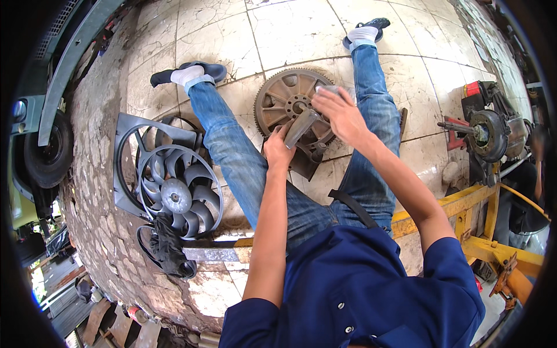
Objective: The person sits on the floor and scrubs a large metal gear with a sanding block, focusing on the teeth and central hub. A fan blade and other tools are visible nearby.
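My left hand (279, 145) is closed around the side of a grey metal cylinder (301, 129), tilted between my legs. A toothed flywheel (271, 104) with spoke-like openings and a ring of holes around its centre lies on the floor just beyond. My right hand (342, 116) is raised over the flywheel's right side, to the right of the cylinder, smeared by motion. Something grey (329, 89) shows at its fingertips; I cannot make out what it is or whether it is held. A dark metal piece (306, 161) lies below the cylinder, partly hidden by it and my left hand.
A radiator fan (176, 195) in a grey shroud lies left of my leg, with a dark cloth (168, 246) beside it. A yellow metal frame (447, 206) runs behind me. Dark machinery (488, 136) stands at right, a tyre (49, 149) at far left.
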Demonstrator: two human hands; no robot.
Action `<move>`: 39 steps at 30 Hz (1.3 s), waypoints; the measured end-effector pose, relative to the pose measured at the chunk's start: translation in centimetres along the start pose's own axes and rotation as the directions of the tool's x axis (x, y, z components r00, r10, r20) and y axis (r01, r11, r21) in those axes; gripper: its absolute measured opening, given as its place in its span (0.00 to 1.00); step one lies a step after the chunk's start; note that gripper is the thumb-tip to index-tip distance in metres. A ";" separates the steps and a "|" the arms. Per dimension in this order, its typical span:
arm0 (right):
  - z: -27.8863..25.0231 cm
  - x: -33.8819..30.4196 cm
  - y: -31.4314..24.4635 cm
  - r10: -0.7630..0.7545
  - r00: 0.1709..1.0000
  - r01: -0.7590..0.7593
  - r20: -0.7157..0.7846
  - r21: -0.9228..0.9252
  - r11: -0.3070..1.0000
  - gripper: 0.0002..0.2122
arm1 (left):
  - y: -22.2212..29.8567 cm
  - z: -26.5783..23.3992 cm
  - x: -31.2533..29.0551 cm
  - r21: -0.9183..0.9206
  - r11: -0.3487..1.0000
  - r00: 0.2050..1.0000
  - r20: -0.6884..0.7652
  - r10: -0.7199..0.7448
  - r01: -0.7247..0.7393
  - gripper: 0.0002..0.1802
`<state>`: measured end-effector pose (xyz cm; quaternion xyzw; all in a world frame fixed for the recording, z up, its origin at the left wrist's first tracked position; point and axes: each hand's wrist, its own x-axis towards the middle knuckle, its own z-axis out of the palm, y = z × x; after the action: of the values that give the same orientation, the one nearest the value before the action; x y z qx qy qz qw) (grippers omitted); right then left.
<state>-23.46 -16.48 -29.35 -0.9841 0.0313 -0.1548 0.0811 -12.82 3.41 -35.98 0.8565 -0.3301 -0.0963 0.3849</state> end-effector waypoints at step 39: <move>-1.2 0.4 0.1 0.313 0.946 -0.240 -0.087 0.462 0.854 0.35 | -2.1 1.0 0.4 -0.151 0.987 0.998 0.007 -0.062 0.062 0.35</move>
<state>-23.49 -16.79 -28.10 -0.9089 0.1428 -0.2223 0.3226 -11.88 3.63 -38.16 0.8346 -0.2956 -0.1340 0.4451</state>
